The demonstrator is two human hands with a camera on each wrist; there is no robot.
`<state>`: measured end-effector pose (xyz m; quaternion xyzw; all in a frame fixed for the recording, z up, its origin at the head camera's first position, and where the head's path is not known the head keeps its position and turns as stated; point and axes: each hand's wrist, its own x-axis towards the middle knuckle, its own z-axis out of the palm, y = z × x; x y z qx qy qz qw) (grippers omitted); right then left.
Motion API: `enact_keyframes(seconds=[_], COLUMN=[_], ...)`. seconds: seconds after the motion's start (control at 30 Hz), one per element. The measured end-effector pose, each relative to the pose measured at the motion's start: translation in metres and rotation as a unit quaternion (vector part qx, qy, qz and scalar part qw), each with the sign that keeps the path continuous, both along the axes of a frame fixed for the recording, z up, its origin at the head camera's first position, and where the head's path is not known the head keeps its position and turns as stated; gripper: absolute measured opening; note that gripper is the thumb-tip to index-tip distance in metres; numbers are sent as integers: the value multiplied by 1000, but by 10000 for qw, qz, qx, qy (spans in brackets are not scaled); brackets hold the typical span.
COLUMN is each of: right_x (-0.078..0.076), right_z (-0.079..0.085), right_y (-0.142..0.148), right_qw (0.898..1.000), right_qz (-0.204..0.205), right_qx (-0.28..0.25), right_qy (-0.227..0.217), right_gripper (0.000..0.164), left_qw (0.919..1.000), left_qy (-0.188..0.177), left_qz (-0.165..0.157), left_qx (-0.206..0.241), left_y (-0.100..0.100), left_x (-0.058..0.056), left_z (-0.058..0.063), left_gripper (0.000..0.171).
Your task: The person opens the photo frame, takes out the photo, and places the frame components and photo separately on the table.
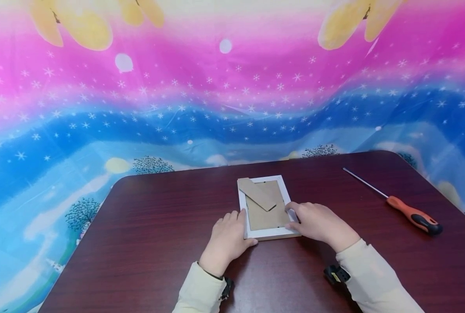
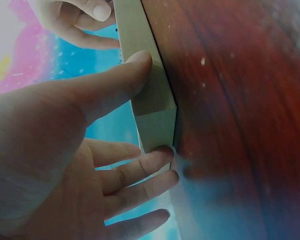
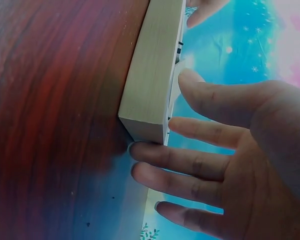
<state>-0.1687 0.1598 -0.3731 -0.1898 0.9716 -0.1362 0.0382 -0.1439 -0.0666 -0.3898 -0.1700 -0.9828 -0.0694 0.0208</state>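
Note:
A white picture frame (image 1: 272, 233) lies back up on the table, showing its brown backing board (image 1: 262, 219). Across the board slants a brown stand leg (image 1: 257, 195). My left hand (image 1: 225, 238) holds the near left corner: the thumb (image 2: 139, 67) presses the near side and the fingers lie along the left side. At the right side, my right hand (image 1: 321, 221) grips the rim. Its thumb (image 3: 200, 92) and index finger reach over the back of the frame, while the middle finger (image 3: 175, 156) touches the outer side.
A screwdriver (image 1: 408, 211) with an orange and black handle lies on the right of the dark red wooden table (image 1: 146, 243). Behind the table hangs a pink and blue patterned cloth (image 1: 201, 87). Each wrist wears a black strap.

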Motion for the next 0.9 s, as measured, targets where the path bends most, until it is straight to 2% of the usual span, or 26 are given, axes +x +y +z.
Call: enact_keyframes(seconds=[0.47, 0.67, 0.9], right_x=[2, 2, 4], right_z=[2, 3, 7], right_y=[-3, -2, -2], right_qw=[9997, 9995, 9987], right_qz=[128, 152, 159], right_qx=[160, 165, 220], right_qy=[147, 231, 425], right_gripper=[40, 39, 40], left_qw=[9951, 9922, 9881], left_qy=[789, 997, 1309], left_qz=[-59, -37, 37], left_qx=[-594, -743, -812], left_y=[10, 13, 14], left_x=[4, 6, 4], left_z=[-6, -5, -5], left_gripper=[73, 68, 67])
